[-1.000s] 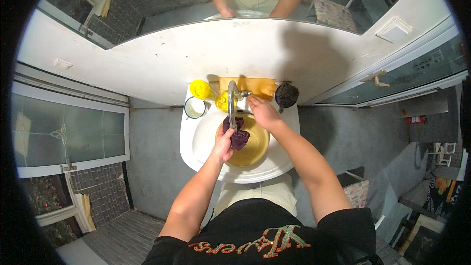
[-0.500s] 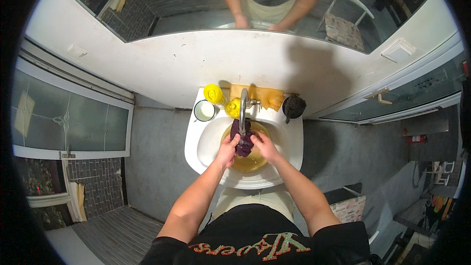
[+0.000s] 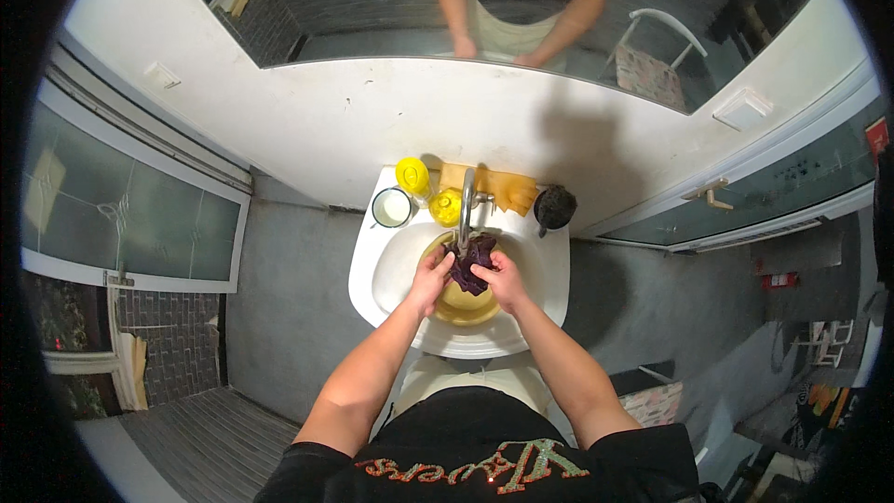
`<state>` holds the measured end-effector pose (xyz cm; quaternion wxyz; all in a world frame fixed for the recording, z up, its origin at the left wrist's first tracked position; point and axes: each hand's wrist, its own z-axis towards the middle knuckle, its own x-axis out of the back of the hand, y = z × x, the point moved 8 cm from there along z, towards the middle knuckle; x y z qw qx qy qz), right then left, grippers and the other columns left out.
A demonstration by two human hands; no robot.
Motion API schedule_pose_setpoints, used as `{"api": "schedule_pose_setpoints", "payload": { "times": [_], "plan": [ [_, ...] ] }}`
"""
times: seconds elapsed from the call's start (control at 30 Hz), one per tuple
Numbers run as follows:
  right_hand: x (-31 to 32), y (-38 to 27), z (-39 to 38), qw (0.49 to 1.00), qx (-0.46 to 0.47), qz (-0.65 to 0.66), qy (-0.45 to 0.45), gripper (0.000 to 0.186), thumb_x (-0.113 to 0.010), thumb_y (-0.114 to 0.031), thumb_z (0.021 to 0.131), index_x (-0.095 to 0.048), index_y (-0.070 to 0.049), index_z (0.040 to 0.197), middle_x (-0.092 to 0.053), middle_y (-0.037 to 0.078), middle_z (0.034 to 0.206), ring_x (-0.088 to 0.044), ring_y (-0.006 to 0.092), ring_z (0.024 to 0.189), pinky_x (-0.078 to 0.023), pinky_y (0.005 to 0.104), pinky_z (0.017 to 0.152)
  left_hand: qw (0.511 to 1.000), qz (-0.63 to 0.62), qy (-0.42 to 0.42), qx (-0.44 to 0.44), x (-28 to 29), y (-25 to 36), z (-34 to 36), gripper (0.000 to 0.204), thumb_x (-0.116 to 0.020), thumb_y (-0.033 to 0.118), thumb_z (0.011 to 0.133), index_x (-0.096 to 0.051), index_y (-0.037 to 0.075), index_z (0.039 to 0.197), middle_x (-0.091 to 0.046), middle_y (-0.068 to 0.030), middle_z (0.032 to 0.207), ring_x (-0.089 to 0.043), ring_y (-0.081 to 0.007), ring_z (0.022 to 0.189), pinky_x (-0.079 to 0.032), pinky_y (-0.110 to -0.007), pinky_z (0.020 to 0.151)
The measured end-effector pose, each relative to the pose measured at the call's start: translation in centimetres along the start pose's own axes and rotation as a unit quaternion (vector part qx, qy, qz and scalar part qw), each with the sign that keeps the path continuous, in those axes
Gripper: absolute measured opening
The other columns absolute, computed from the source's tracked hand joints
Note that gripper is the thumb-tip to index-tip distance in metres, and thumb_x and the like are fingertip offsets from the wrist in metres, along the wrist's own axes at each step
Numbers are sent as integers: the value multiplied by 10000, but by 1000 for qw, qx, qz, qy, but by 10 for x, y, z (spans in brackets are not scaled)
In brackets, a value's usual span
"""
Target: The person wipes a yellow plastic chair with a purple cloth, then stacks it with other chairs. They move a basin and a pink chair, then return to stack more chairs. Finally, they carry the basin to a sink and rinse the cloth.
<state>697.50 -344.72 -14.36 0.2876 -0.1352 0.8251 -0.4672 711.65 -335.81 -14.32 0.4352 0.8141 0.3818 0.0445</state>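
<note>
A wet, dark purple cloth point(image 3: 472, 265) is bunched between my hands, just under the spout of the chrome faucet point(image 3: 467, 200). My left hand point(image 3: 431, 279) grips its left side with the thumb on top. On the right side, my right hand point(image 3: 503, 279) pinches the cloth between thumb and fingers. Beneath it sits a yellowish basin point(image 3: 466, 309) with liquid in it, inside the white sink point(image 3: 386, 265). The undersides of the cloth and my fingertips are partly hidden.
Along the sink's back edge stand a white mug with a dark rim point(image 3: 391, 209), a yellow-capped bottle point(image 3: 412, 173), a second yellow bottle point(image 3: 446, 208), orange rubber gloves point(image 3: 507, 189) and a dark cup holding a black scrubber point(image 3: 555, 209). A mirror point(image 3: 521, 19) hangs above.
The cloth has shifted slightly to the right and is spread wider between my hands. Both hands still hold it. The whole view has turned a little.
</note>
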Motion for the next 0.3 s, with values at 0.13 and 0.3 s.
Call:
{"api": "schedule_pose_setpoints", "payload": {
  "times": [0.13,0.3],
  "plan": [
    [-1,5,-2,998,-39,48,-23,225,-675,-57,924,-611,-41,1139,-682,40,1067,-643,138,963,-511,302,900,988,-46,-92,116,-18,-11,-7,573,-618,436,990,-497,44,1391,-657,-76,1233,-664,-179,1038,-550,-365,894],
    [-15,10,-2,980,-100,157,-65,417,-652,-101,949,-540,-44,1346,-658,56,1230,-617,175,1144,-452,335,1045,968,-166,-137,131,-32,-23,-5,592,-615,529,960,-517,113,1370,-673,-72,1220,-689,-223,1042,-563,-402,904]
  ]
}}
